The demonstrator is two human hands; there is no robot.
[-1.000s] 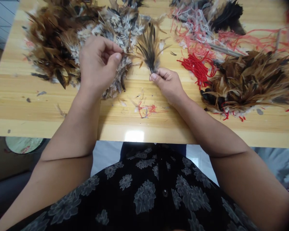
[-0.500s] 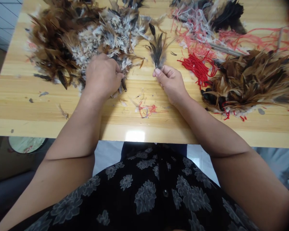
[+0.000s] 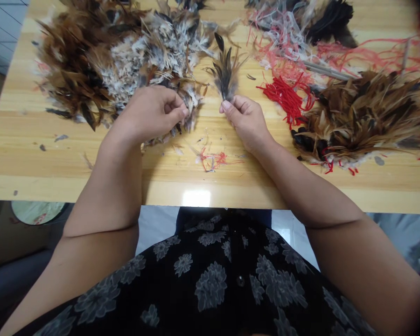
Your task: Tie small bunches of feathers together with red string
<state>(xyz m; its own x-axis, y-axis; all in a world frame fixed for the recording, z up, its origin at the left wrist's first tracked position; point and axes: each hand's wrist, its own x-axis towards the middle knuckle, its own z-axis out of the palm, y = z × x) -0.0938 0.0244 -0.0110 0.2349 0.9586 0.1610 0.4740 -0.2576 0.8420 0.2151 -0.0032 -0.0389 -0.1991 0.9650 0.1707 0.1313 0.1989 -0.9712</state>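
Note:
My right hand (image 3: 247, 120) pinches a small bunch of dark feathers (image 3: 226, 70) by its base, tips pointing away from me. My left hand (image 3: 150, 111) is at the near edge of a large heap of brown and pale feathers (image 3: 129, 60). Its thumb and forefinger are pressed together right against loose feathers (image 3: 192, 103); what lies between the fingertips is too hidden to make out. Both hands are just above the wooden table (image 3: 182, 179), apart from each other.
On the right lies a pile of brown feather bunches (image 3: 364, 119), some with red ties. Beside it are cut red strings (image 3: 287, 100). Pink and white strands (image 3: 283, 37) and black feathers (image 3: 331, 23) lie farther back. Thread scraps (image 3: 213, 158) lie near the table's front.
My left hand has moved slightly right and toward me, its fingertips turning outward from the heap. My right hand keeps hold of the feather bunch, almost unmoved.

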